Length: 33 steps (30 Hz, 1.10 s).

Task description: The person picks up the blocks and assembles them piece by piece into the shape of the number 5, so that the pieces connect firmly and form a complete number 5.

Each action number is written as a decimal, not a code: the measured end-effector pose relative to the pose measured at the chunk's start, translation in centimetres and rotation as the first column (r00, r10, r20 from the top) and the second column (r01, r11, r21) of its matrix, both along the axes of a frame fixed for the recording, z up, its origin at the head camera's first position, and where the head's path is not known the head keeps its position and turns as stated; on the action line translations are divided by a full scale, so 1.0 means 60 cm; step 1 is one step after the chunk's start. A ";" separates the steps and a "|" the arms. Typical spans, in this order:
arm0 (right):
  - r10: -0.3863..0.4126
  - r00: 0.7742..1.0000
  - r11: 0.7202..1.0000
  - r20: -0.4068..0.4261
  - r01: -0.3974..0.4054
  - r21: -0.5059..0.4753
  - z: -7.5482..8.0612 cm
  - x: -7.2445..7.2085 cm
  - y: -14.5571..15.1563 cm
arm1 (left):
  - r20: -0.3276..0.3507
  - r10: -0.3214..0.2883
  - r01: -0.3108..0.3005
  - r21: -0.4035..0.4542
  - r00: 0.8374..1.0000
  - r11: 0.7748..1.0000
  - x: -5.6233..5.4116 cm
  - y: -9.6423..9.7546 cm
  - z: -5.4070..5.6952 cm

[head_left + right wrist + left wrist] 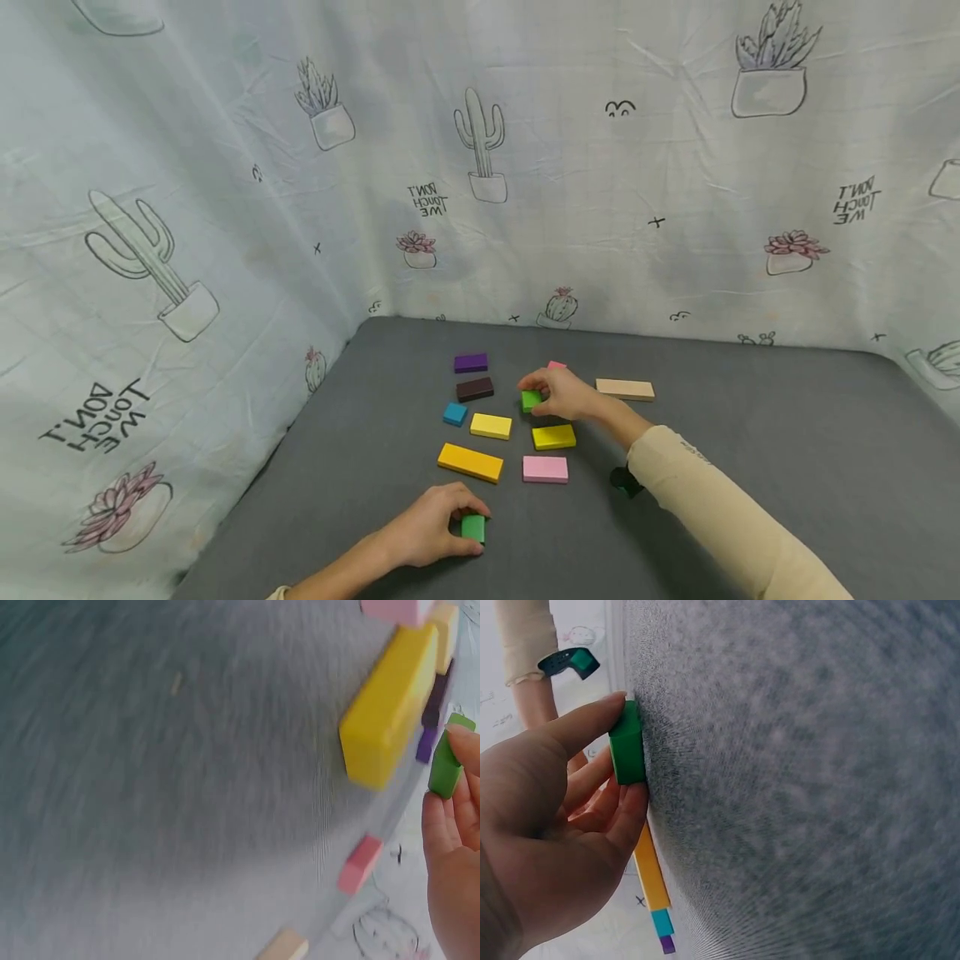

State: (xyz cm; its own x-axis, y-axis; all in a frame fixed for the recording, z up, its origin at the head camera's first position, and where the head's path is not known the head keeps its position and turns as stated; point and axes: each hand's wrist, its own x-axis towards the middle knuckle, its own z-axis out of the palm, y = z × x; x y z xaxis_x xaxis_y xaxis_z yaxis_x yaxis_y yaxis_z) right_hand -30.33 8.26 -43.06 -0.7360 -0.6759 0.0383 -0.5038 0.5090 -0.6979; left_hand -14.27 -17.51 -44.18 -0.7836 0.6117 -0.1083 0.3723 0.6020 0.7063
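The left hand (438,525) has the green block (473,528) pinched between thumb and fingertips, low at the table (787,450). Farther out and to its right, the right hand (566,394) grips the lime block (531,402) the same way; whether that one touches the table I can't tell. Just beyond the left hand lies the orange block (469,462), with the pale block (491,427) and blue block (454,414) past it. On the near side of the right hand sit the yellow block (553,437) and, closer in, the pink block (545,469). The coral block (557,364) peeks out just behind that hand, the beige block (625,390) lies to its right, and the brown block (475,389) and purple block (471,363) to its left. Beyond both hands hangs a cactus-print curtain (570,167).
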 end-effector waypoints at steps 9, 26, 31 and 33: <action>-0.063 0.998 0.998 -0.012 0.063 -0.017 0.032 -0.009 0.071 | -0.008 0.007 -0.007 0.007 1.000 1.000 0.006 0.000 -0.006; -0.224 0.973 0.974 -0.051 0.226 0.038 0.051 -0.006 0.217 | 0.026 0.002 -0.003 0.022 1.000 1.000 0.001 -0.004 -0.006; -0.250 0.966 0.966 -0.063 0.254 0.052 0.039 0.001 0.257 | 0.024 -0.005 0.004 0.029 1.000 1.000 -0.002 -0.003 -0.003; -0.259 0.964 0.963 -0.064 0.263 0.062 0.034 0.002 0.271 | 0.024 -0.006 0.005 0.029 1.000 1.000 -0.003 -0.003 -0.002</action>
